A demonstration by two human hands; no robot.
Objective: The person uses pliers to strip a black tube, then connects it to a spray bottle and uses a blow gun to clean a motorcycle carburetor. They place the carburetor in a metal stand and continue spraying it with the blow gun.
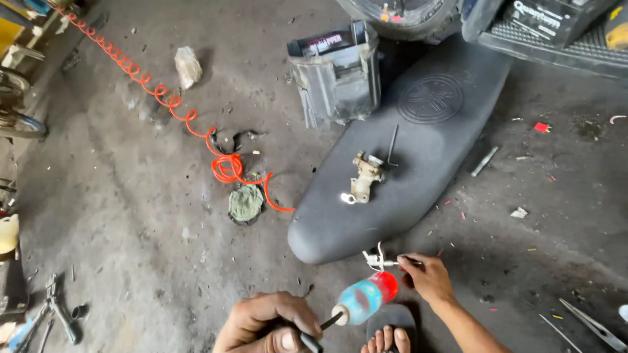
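Presently the left hand (268,323) is closed around a black hose feeding a clear bottle with a red cap (366,297). The right hand (426,278) pinches a small metal part (379,260), just off the black motorcycle seat (405,150) lying on the floor (131,216).

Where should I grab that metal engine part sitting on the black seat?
Probably the carburetor is best gripped around its chunky middle body, coming straight down from above. It lies free on the seat, and its thin tab and the rod beside it look too slim to hold.
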